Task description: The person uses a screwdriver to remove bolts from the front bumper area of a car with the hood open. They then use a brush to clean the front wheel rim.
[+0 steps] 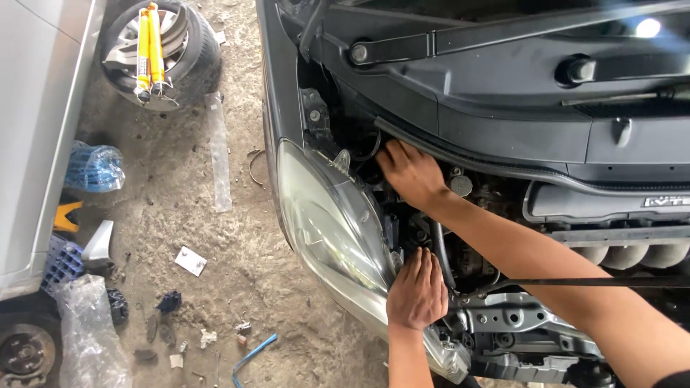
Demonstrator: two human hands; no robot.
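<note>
Showing an open engine bay from above, with both bare hands set behind the headlamp [327,215] at the car's front corner. The headlamp's long axis runs diagonally, from upper left near the fender to lower right near the front panel, and the two hands sit at opposite ends of its rear edge. The left hand [417,291] lies palm-down, fingers together and extended, flat against the lamp's lower rear edge; it presses or steadies rather than grips, and nothing shows in it. The right hand [408,172], its forearm crossing the bay from the lower right, reaches to the lamp's upper rear corner beneath the rubber cowl seal [460,162]. Its fingertips curl down out of sight, so whether they close on a fastener or connector cannot be told. Both hands lie on the engine side of the lamp; the lens faces away from them, toward the concrete floor [215,273]. A slim prop rod [575,282] crosses just beside the left hand. On the floor, well apart, lie a wheel [190,61] carrying two yellow shock absorbers [149,50], and scattered plastic bags [93,167].
</note>
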